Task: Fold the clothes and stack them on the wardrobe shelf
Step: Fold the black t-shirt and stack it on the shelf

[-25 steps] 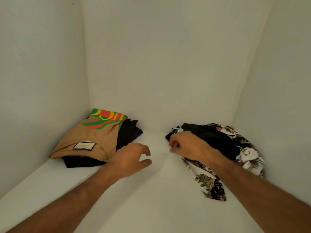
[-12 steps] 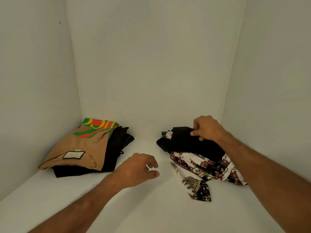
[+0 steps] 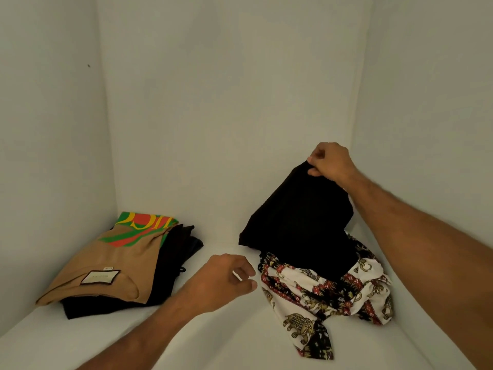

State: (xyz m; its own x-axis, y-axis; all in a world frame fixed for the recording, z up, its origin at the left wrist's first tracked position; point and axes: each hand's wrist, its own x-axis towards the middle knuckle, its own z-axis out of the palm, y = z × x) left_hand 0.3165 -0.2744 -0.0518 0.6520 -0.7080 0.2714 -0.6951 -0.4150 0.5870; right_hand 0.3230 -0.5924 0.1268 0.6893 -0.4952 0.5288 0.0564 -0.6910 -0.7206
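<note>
Clothes: folded stack sits far left, done. Right hand pinches black garment off the unfolded patterned one; left hand hangs loose, holding nothing.

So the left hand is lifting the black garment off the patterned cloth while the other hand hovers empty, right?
Not quite: the head view shows the right hand pinching the black garment up off the patterned cloth; the left hand is the empty one.
</note>
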